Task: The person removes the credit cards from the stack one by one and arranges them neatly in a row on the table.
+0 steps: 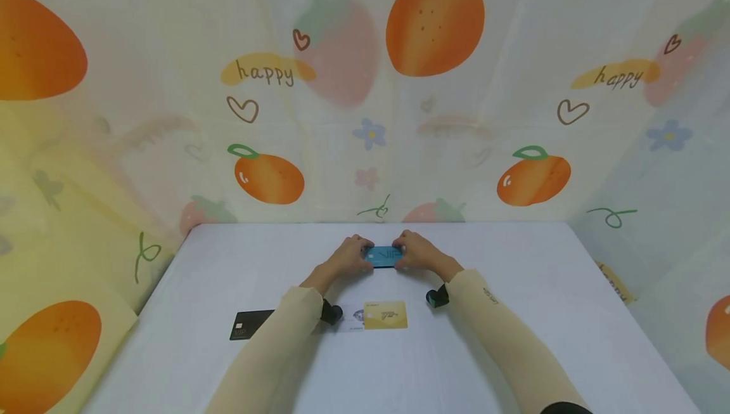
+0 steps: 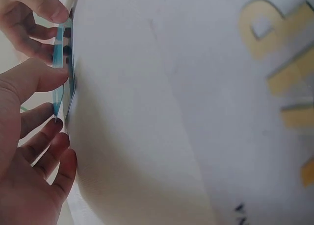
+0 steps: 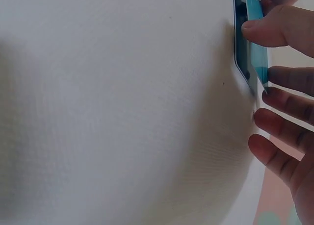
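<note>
A blue card (image 1: 384, 256) with "VIP" on it is held between both hands near the back of the table. My left hand (image 1: 352, 255) pinches its left end between thumb and fingers, the other fingers loosely spread. My right hand (image 1: 421, 252) pinches the right end in the same way. Just under the blue card, a thin dark flat piece (image 3: 240, 48) with a rounded corner shows in the right wrist view; its kind is hard to tell. In the left wrist view the blue card (image 2: 58, 53) stands edge-on, thumbs on the near side.
Nearer the front of the white table (image 1: 485, 249) lie a black card (image 1: 249, 324), a pale card (image 1: 349, 320) partly behind the left wrist camera, and a gold card (image 1: 386, 315) touching or overlapping it. A fruit-printed cloth (image 1: 342, 148) hangs behind the table.
</note>
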`<state>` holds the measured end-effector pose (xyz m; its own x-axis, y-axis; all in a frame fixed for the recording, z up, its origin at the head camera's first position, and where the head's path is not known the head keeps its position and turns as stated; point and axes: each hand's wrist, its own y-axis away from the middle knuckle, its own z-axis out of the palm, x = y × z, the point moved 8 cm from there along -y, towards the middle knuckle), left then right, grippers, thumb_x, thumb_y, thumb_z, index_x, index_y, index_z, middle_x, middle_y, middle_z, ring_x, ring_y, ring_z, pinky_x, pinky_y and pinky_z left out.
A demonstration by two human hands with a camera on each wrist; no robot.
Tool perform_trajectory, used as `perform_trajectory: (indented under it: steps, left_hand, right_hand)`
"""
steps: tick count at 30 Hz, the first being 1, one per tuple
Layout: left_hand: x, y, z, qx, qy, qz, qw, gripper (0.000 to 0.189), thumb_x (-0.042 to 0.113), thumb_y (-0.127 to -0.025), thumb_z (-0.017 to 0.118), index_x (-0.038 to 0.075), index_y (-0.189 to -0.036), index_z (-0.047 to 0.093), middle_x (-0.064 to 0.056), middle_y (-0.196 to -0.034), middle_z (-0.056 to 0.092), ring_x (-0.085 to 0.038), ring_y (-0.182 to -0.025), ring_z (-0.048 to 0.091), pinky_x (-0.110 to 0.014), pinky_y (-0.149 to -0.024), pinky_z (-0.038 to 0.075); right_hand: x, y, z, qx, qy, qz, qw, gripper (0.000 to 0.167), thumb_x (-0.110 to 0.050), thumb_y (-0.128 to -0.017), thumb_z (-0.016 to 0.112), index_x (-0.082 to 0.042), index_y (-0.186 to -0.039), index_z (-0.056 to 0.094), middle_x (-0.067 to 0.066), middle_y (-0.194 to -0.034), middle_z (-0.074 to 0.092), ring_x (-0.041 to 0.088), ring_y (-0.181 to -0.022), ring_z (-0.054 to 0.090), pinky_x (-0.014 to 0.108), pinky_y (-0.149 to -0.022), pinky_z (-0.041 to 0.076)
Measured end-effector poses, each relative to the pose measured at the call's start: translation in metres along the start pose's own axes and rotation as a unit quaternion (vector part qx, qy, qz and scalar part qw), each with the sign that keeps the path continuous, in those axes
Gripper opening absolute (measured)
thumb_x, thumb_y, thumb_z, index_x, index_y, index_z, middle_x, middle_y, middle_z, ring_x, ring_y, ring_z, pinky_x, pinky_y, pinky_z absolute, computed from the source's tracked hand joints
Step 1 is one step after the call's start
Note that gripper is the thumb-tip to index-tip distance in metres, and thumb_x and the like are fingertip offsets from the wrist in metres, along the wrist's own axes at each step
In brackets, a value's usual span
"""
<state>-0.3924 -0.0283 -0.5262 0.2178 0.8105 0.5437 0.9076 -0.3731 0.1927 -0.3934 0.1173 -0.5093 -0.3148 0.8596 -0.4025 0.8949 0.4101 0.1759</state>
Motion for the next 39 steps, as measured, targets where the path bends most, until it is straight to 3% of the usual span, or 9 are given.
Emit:
perform_trajectory:
  steps: [7,14,20,30,39]
  left_hand:
    - [0.000,0.002,-0.002,0.011,0.002,0.008,0.9999,0.060,0.023,-0.082,0.073,0.014,-0.138,0.053,-0.009,-0.136,0.051,-0.026,-0.126,0.046,-0.043,-0.111,0.037]
    - [0.000,0.005,-0.005,0.020,0.017,0.018,0.9995,0.061,0.026,-0.078,0.077,0.014,-0.134,0.057,-0.008,-0.129,0.055,-0.025,-0.121,0.049,-0.043,-0.105,0.041]
    - [0.011,0.014,-0.007,0.029,0.023,0.051,0.9980,0.059,0.027,-0.078,0.077,0.011,-0.132,0.059,-0.011,-0.127,0.056,-0.027,-0.118,0.050,-0.044,-0.101,0.044]
    - [0.026,0.030,-0.007,0.036,0.025,0.063,0.9970,0.062,0.028,-0.079,0.078,0.010,-0.134,0.057,-0.012,-0.129,0.055,-0.027,-0.119,0.048,-0.045,-0.106,0.041]
    - [0.042,0.048,-0.010,0.038,0.025,0.074,0.9962,0.059,0.032,-0.078,0.077,0.011,-0.131,0.059,-0.010,-0.127,0.057,-0.025,-0.116,0.048,-0.044,-0.102,0.043]
  right_hand:
    - [-0.002,0.004,-0.004,0.014,-0.018,-0.001,0.9997,0.052,-0.024,-0.080,0.078,-0.005,-0.126,0.063,0.012,-0.122,0.057,0.024,-0.109,0.054,0.041,-0.103,0.045]
    - [-0.004,0.011,-0.007,0.027,-0.021,-0.023,0.9991,0.052,-0.025,-0.079,0.077,-0.005,-0.126,0.063,0.011,-0.119,0.058,0.022,-0.103,0.054,0.041,-0.097,0.047]
    - [0.001,0.022,-0.009,0.042,-0.044,-0.024,0.9978,0.053,-0.026,-0.078,0.076,-0.006,-0.125,0.063,0.009,-0.117,0.057,0.022,-0.103,0.053,0.042,-0.095,0.047]
    - [-0.002,0.048,-0.017,0.071,-0.076,-0.040,0.9938,0.051,-0.025,-0.078,0.075,-0.007,-0.124,0.064,0.009,-0.116,0.056,0.025,-0.106,0.054,0.043,-0.092,0.048]
    - [-0.003,0.074,-0.020,0.082,-0.096,-0.030,0.9916,0.050,-0.025,-0.079,0.074,-0.009,-0.125,0.063,0.007,-0.118,0.055,0.024,-0.108,0.053,0.042,-0.092,0.048]
